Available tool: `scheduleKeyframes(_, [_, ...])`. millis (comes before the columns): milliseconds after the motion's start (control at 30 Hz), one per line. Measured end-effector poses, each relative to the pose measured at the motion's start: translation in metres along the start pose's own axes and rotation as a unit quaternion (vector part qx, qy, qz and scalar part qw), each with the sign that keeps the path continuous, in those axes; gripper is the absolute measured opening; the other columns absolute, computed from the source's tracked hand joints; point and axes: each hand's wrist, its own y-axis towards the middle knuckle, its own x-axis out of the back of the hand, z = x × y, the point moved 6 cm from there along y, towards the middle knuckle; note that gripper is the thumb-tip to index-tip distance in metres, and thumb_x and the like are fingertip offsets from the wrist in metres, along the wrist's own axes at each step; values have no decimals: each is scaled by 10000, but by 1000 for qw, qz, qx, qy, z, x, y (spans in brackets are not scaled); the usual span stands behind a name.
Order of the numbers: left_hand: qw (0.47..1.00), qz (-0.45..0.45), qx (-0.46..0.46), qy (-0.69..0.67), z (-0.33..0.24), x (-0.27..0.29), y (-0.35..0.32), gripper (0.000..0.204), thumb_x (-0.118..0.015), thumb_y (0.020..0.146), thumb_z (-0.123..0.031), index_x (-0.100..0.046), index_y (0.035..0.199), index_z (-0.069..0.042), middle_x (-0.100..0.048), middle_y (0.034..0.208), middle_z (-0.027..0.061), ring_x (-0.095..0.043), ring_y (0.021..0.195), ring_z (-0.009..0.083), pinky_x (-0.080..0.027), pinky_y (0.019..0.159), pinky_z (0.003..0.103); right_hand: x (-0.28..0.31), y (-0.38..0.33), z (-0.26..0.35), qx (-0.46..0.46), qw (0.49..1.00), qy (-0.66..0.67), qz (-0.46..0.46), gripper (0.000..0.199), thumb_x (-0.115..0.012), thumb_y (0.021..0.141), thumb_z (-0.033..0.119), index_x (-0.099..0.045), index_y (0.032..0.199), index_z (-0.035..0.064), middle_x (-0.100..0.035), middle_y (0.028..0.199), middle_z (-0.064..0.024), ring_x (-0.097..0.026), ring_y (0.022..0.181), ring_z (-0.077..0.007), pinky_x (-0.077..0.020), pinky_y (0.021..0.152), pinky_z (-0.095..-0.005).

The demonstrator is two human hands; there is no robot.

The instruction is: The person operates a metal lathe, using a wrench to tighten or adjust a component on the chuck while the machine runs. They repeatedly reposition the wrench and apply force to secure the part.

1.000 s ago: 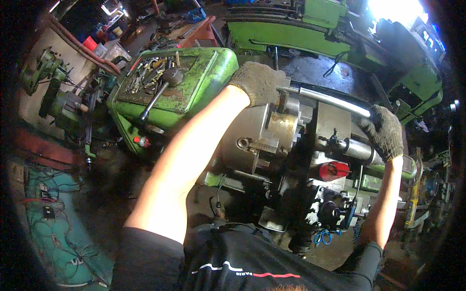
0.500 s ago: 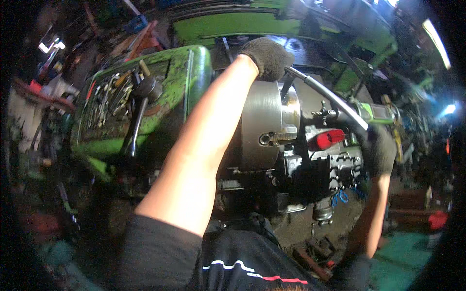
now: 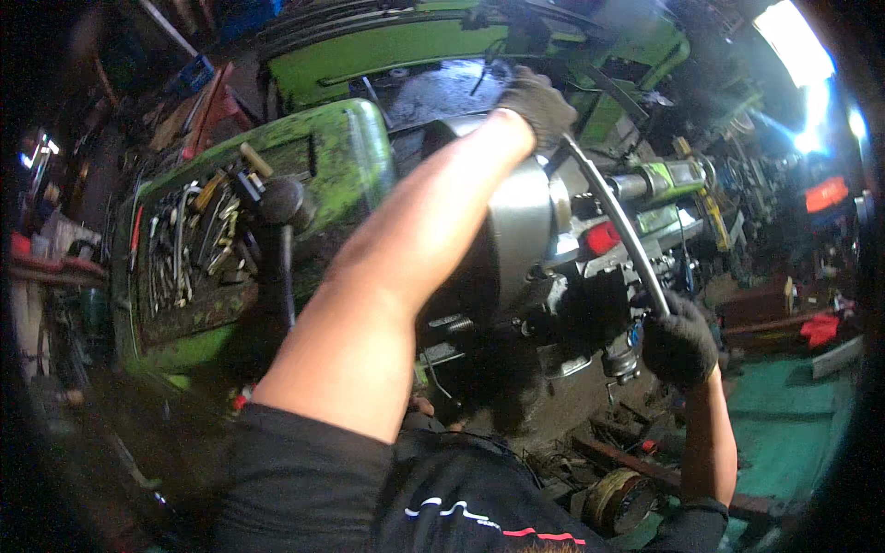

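Observation:
In dark work gloves, my left hand is closed round the upper end of a long silver metal bar, above the lathe chuck. The fitting at that end is mostly hidden by the glove. My right hand grips the bar's lower end, off to the right of the machine. The bar slants across the front of the big steel chuck, whose left part is covered by my left forearm. Behind the bar, a red part shows on the lathe carriage.
The green headstock stands left, with a tray of wrenches and a round-headed mallet on top. The tailstock is at right. Metal pieces and a round drum lie on the floor at lower right.
My right hand has pulled the bar's lower end down and toward me, so the bar is steeper. My left hand stays at the upper end. The view has also shifted.

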Motion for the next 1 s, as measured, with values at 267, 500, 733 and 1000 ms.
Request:
scheduleKeyframes(267, [991,-30,-117,60,-27,12,18,250,-661,1044,-249,-821,1236,-238,-768,1303,17,-659,1316,254,-530,1013,489,-228,3,-70,59,966,227,-105,298,-715,1011,152,-626,1282,70,-674,969,-101,-660,764,-259,-565,645,-385])
scheduleKeyframes(500, [979,-104,-162,74,-15,7,21,158,-662,900,-152,-744,1034,-129,-738,1171,85,-671,1256,301,-628,942,450,-218,24,-67,36,958,257,122,520,-691,1049,140,-499,1524,52,-667,1025,-66,-673,851,-194,-614,746,-337])
scheduleKeyframes(733, [975,81,-187,90,-5,19,25,220,-703,915,-201,-779,1121,-205,-740,1268,49,-595,1426,310,-549,1089,498,-150,16,-57,-53,734,506,449,770,-766,1026,165,-315,1630,6,-684,1166,-134,-728,1043,-269,-627,908,-425])
scheduleKeyframes(1000, [977,76,-179,86,-22,46,12,183,-684,926,-204,-800,1067,-189,-738,1233,64,-597,1417,303,-498,1174,460,-121,16,-53,-82,760,348,543,668,-772,1044,225,-362,1530,18,-683,1211,-152,-734,1134,-278,-614,954,-395])
